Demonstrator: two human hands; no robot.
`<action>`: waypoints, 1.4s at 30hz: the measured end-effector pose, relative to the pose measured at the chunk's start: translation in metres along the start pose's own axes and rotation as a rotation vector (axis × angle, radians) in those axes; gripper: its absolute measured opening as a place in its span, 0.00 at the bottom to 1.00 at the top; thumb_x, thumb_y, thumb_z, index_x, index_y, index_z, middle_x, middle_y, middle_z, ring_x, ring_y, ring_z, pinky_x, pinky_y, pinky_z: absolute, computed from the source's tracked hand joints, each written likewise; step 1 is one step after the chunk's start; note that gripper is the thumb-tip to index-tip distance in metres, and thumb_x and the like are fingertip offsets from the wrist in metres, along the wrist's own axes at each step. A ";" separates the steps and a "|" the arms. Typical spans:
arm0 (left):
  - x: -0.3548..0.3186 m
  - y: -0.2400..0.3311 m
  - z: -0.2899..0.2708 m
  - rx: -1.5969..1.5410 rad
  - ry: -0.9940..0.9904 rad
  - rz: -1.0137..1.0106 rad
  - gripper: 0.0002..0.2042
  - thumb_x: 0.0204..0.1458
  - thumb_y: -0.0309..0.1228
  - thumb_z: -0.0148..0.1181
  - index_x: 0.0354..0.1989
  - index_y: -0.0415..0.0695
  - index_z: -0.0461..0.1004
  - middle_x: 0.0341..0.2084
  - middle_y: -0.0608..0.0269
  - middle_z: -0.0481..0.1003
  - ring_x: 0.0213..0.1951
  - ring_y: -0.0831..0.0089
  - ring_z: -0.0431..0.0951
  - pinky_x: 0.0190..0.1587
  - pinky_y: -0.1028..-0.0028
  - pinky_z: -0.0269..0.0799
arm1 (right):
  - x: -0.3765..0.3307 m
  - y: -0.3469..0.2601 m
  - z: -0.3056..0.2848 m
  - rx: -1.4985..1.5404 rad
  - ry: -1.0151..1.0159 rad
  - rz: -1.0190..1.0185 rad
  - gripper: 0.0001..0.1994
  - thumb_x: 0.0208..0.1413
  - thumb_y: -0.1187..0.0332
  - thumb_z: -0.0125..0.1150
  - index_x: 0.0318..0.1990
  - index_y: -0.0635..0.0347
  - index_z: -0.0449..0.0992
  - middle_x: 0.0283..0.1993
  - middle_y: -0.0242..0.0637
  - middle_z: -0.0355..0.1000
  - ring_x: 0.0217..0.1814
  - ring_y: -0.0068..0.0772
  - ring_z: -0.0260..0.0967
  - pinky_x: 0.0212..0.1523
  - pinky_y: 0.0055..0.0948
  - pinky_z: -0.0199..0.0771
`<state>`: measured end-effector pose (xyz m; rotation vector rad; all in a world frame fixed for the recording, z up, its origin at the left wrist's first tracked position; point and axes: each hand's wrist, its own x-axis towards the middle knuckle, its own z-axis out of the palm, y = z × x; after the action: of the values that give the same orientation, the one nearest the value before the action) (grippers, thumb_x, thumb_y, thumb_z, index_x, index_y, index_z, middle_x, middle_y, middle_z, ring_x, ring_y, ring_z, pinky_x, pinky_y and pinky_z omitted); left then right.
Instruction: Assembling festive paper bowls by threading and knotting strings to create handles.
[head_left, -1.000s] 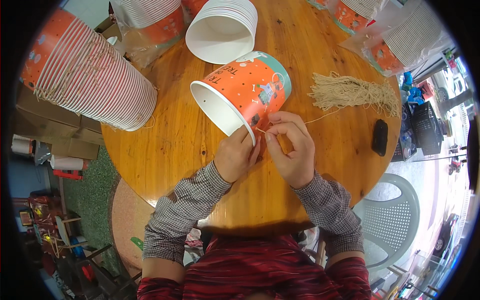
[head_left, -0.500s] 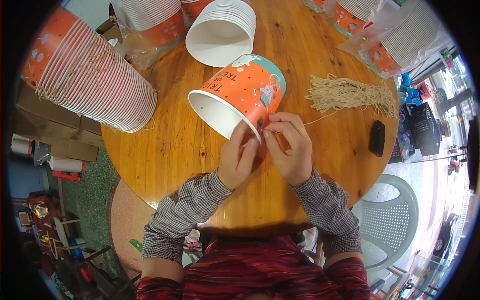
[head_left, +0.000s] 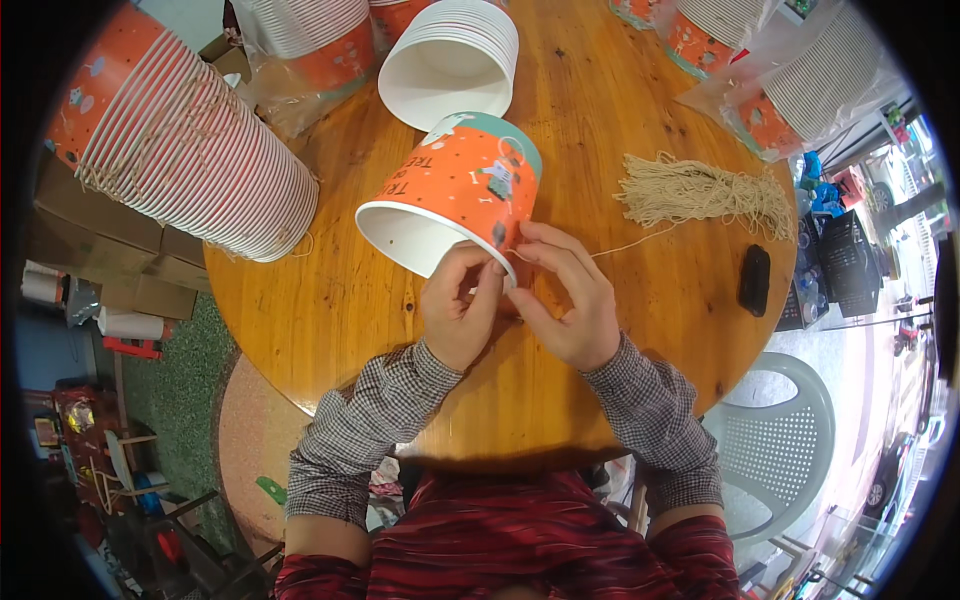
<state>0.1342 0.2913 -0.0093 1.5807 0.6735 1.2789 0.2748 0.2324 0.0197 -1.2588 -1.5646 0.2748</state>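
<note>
An orange and teal paper bucket [head_left: 455, 195] lies on its side on the round wooden table [head_left: 330, 310], its white mouth facing lower left. My left hand [head_left: 458, 312] pinches at the bucket's rim. My right hand [head_left: 565, 295] pinches a thin beige string [head_left: 630, 243] at the same spot on the rim. The string runs right toward a bundle of cut strings [head_left: 705, 192].
A long stack of nested buckets [head_left: 180, 150] lies at the left. A white stack [head_left: 450, 60] stands behind the bucket, and bagged stacks [head_left: 790, 95] sit at the back right. A small black object [head_left: 755, 280] lies at the right. A plastic chair [head_left: 775, 460] stands beside the table.
The bucket has rolled slightly, and both hands have shifted a little along its rim while working the string.
</note>
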 end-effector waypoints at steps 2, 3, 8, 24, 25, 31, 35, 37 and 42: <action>0.007 -0.001 -0.006 0.181 0.003 0.215 0.06 0.51 0.17 0.57 0.37 0.36 0.72 0.35 0.54 0.72 0.33 0.69 0.75 0.35 0.74 0.72 | -0.001 0.003 0.000 -0.013 -0.037 -0.013 0.18 0.49 0.77 0.63 0.49 0.65 0.71 0.58 0.49 0.66 0.54 0.45 0.69 0.53 0.33 0.72; 0.009 -0.001 -0.007 0.365 0.009 0.427 0.06 0.50 0.16 0.58 0.36 0.37 0.72 0.36 0.54 0.71 0.34 0.67 0.74 0.36 0.73 0.72 | -0.003 0.008 0.003 -0.014 -0.035 -0.013 0.18 0.49 0.77 0.63 0.49 0.65 0.71 0.58 0.49 0.66 0.54 0.45 0.69 0.53 0.33 0.72; 0.005 0.006 -0.005 0.433 -0.026 0.643 0.08 0.42 0.16 0.61 0.33 0.38 0.75 0.35 0.55 0.72 0.32 0.63 0.73 0.34 0.71 0.71 | -0.006 0.017 0.011 0.113 -0.067 0.185 0.18 0.48 0.83 0.54 0.49 0.65 0.71 0.56 0.46 0.66 0.52 0.45 0.70 0.51 0.32 0.73; 0.047 -0.017 0.013 0.187 -0.121 0.135 0.06 0.51 0.18 0.58 0.37 0.35 0.76 0.32 0.56 0.77 0.34 0.68 0.79 0.37 0.75 0.75 | 0.006 0.021 -0.014 -0.141 0.071 0.179 0.06 0.53 0.77 0.60 0.39 0.63 0.77 0.33 0.40 0.71 0.33 0.36 0.73 0.31 0.26 0.74; 0.046 -0.016 0.015 0.185 -0.125 0.129 0.06 0.51 0.18 0.58 0.37 0.35 0.76 0.32 0.56 0.77 0.34 0.68 0.79 0.37 0.75 0.75 | 0.006 0.022 -0.014 -0.159 0.116 0.072 0.06 0.52 0.77 0.61 0.38 0.62 0.77 0.34 0.39 0.70 0.32 0.37 0.72 0.31 0.26 0.74; 0.041 -0.007 0.013 0.327 -0.257 0.351 0.06 0.48 0.17 0.60 0.35 0.35 0.76 0.30 0.57 0.74 0.32 0.64 0.76 0.33 0.72 0.73 | 0.006 0.022 -0.018 -0.213 0.141 0.009 0.06 0.52 0.78 0.62 0.38 0.62 0.78 0.37 0.37 0.69 0.34 0.33 0.73 0.34 0.24 0.74; 0.039 -0.003 0.013 0.228 -0.352 0.143 0.04 0.50 0.18 0.59 0.34 0.34 0.76 0.29 0.59 0.73 0.31 0.71 0.75 0.33 0.76 0.71 | 0.006 0.033 -0.012 0.047 0.142 0.128 0.07 0.53 0.78 0.61 0.39 0.62 0.78 0.37 0.35 0.69 0.33 0.27 0.72 0.33 0.22 0.72; 0.039 -0.007 0.012 0.177 -0.373 0.035 0.04 0.51 0.19 0.59 0.34 0.33 0.75 0.29 0.60 0.73 0.31 0.74 0.74 0.33 0.78 0.70 | 0.005 0.042 -0.010 0.198 0.206 0.242 0.07 0.53 0.78 0.61 0.39 0.62 0.77 0.37 0.33 0.69 0.32 0.22 0.70 0.31 0.18 0.69; 0.042 -0.009 0.009 -0.118 -0.273 -0.221 0.04 0.54 0.22 0.59 0.35 0.33 0.76 0.29 0.66 0.73 0.30 0.81 0.70 0.34 0.81 0.66 | 0.003 0.039 -0.013 0.223 0.185 0.199 0.07 0.52 0.78 0.62 0.39 0.62 0.77 0.38 0.33 0.70 0.31 0.19 0.68 0.29 0.17 0.66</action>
<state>0.1565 0.3278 -0.0005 1.5027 0.5713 0.9043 0.3081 0.2453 -0.0005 -1.2280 -1.2180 0.4348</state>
